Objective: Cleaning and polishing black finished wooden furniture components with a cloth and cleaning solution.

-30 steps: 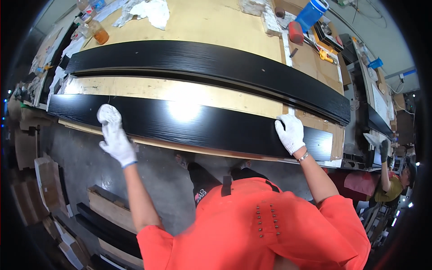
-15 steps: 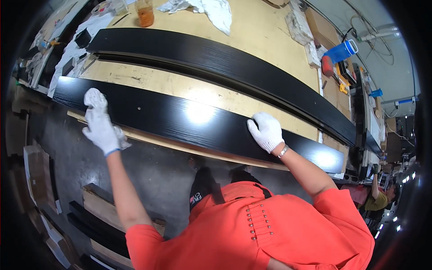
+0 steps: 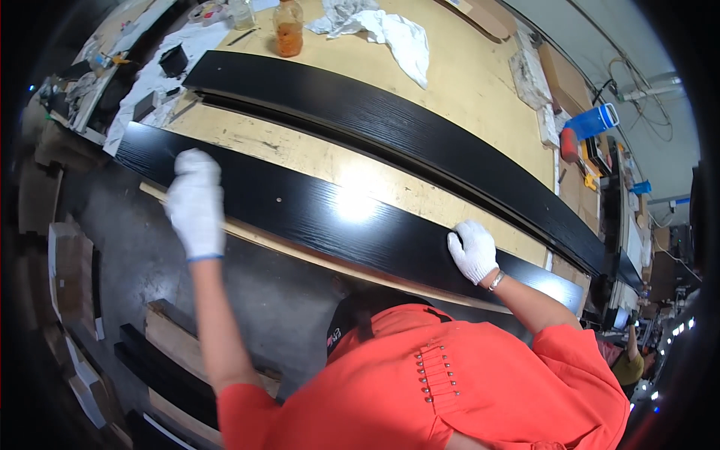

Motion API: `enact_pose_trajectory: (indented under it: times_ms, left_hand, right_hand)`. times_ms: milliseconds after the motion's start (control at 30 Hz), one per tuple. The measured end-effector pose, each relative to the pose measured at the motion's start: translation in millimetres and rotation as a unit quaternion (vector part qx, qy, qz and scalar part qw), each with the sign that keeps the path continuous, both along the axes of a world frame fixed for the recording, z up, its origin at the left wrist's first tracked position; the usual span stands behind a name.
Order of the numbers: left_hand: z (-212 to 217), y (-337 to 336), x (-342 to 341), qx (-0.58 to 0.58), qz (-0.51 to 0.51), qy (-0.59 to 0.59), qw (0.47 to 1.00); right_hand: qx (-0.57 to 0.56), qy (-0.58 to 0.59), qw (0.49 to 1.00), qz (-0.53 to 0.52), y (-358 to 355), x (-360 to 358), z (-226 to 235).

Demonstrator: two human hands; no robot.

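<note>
- Near black board [image 3: 322,214] lies along the desk [image 3: 465,90] front edge, as before.
- Left hand [image 3: 196,201] has slid outward toward the board's end, palm flat, nothing grasped.
- Right hand [image 3: 472,250] presses flat, grip unclosed.

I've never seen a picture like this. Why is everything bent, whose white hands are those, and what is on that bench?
No machine here: a person wears a wide fisheye camera on the head, looking down, so straight edges curve. The orange shirt is their own. Both hands wear white gloves: the left hand and right hand rest flat on the near black board at the workbench edge, not gripping it. A second black board lies behind, with a white rag and an orange-filled bottle.
</note>
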State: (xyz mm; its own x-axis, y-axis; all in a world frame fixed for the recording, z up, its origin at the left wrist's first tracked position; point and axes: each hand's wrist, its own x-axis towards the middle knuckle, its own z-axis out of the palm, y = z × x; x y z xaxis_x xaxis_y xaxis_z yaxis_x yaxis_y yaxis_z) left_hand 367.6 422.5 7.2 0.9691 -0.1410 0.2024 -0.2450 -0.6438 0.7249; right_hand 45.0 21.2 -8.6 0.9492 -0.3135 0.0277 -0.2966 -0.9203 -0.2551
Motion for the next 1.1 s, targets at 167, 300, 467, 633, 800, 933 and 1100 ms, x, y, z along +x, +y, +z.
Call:
enact_pose_trajectory:
  times_ms: [167,300,467,633,800,933,1100]
  left_hand:
    - [-5.5,-91.6,-123.8,0.150,-0.378,-0.143,0.902]
    - [-3.7,-51.0,-21.6,0.241,-0.207,-0.161,0.934]
    - [-67.3,88.2,119.2,0.258,-0.059,-0.126,0.956]
    - [-69.0,180.8,229.9,0.256,-0.019,-0.047,0.965]
    - [-93.2,296.0,304.7,0.330,-0.001,-0.177,0.927]
    - [-79.8,340.4,313.2,-0.184,0.138,-0.022,0.973]
    - [-42.9,370.0,229.6,-0.069,0.140,-0.095,0.983]
  right_hand:
    - [0.006,0.002,1.000,0.001,1.6,0.1,0.2]
    - [0.007,-0.015,1.000,-0.008,4.0,3.0,-0.7]
    - [0.002,-0.024,0.998,-0.053,8.2,7.9,-5.5]
    - [-0.044,-0.165,0.973,-0.157,68.4,69.4,-1.1]
    - [0.114,-0.232,0.965,0.035,213.7,284.5,38.8]
    - [0.125,-0.207,0.932,0.271,321.6,483.8,53.9]
    - [-0.022,-0.106,0.952,0.285,409.4,675.6,15.6]
